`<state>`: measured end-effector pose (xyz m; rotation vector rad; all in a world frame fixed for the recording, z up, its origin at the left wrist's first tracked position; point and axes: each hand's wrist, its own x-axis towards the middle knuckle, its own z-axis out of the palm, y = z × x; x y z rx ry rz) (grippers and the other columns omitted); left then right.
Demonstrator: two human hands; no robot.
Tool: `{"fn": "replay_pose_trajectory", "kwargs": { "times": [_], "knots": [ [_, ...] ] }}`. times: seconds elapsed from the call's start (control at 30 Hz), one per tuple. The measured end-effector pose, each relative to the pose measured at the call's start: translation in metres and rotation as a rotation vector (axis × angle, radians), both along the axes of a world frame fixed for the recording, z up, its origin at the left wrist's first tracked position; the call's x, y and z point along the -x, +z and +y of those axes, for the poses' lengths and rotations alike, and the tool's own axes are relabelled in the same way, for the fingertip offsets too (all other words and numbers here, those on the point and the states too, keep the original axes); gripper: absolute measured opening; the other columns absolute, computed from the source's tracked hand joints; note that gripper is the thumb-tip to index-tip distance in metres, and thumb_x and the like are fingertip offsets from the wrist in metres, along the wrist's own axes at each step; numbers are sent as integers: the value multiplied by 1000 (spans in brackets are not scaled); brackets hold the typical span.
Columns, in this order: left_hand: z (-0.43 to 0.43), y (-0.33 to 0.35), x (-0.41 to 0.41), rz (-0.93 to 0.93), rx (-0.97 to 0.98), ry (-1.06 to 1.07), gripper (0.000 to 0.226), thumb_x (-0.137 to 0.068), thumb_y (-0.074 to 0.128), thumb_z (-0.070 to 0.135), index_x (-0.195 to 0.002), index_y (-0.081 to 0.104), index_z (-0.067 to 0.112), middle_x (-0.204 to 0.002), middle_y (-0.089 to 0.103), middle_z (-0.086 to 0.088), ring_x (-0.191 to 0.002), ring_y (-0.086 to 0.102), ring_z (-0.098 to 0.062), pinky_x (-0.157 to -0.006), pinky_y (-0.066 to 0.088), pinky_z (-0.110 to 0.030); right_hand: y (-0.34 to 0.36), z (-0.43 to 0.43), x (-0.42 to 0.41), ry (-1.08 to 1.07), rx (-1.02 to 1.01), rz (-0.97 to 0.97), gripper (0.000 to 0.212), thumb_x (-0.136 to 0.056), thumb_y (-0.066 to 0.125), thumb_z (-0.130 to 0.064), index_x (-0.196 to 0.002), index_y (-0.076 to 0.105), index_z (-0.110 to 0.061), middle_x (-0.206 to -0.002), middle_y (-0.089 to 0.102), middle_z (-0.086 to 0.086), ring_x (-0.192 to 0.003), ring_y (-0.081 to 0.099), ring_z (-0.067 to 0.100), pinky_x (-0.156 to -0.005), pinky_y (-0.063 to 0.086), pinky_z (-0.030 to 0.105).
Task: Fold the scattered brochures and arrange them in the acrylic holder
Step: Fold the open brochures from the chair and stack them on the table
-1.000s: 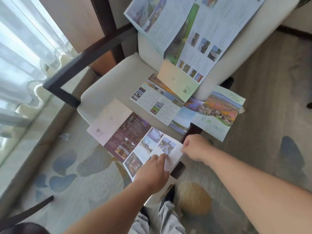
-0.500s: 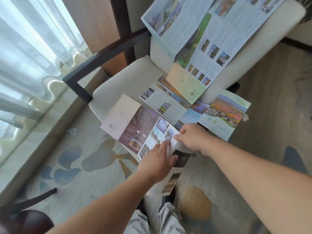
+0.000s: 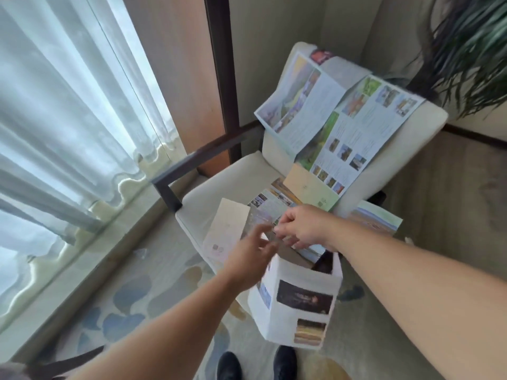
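— Where's the brochure you're folding?

— My left hand [image 3: 251, 259] has its fingers spread loose and blurred, and holds nothing that I can make out. It sits just left of the sheet's upper edge. My right hand [image 3: 301, 229] pinches that top edge. The white-backed brochure [image 3: 299, 303] hangs from it toward my shoes [image 3: 229, 366], long axis up and down, bent along a crease.

— Which hand takes the fold?

— The left, I'd judge. It's nearer the free left panel, which needs swinging rightward across the middle. Open brochures [image 3: 343, 124] lie on the armchair [image 3: 219, 185] beyond. No acrylic holder is in view.
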<state>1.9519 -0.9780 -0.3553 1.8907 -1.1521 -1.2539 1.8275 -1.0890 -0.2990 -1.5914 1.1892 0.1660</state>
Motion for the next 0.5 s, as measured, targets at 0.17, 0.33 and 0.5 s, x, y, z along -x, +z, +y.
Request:
{"fn": "replay_pose_trajectory", "kwargs": {
  "times": [0.17,0.33,0.5],
  "knots": [
    [20,-72,29,-97,-234,-193,74,-94,58,37,-152,12,38,-151,41,-9,-106,62,-19,-84,47,-28,-70,16,36,37,145,348,52,-90,59,-52,-127,48,-18,-127,51,4,-106,53,21,-80,43,33],
    [45,-123,58,-252,-437,-363,85,-88,61,41,-153,7,34,-142,47,-10,-107,61,-27,-78,49,-34,-134,47,73,56,44,422,68,-85,64,-53,-141,41,-21,-139,42,6,-106,53,21,-82,41,30],
    [43,-135,77,-368,-444,-447,58,-88,58,34,-139,31,25,-114,61,-5,-98,60,-27,-73,49,-38,-161,49,92,-41,50,384,52,-86,68,-43,-130,50,-21,-129,49,6,-109,55,22,-81,41,29]
  ]
}}
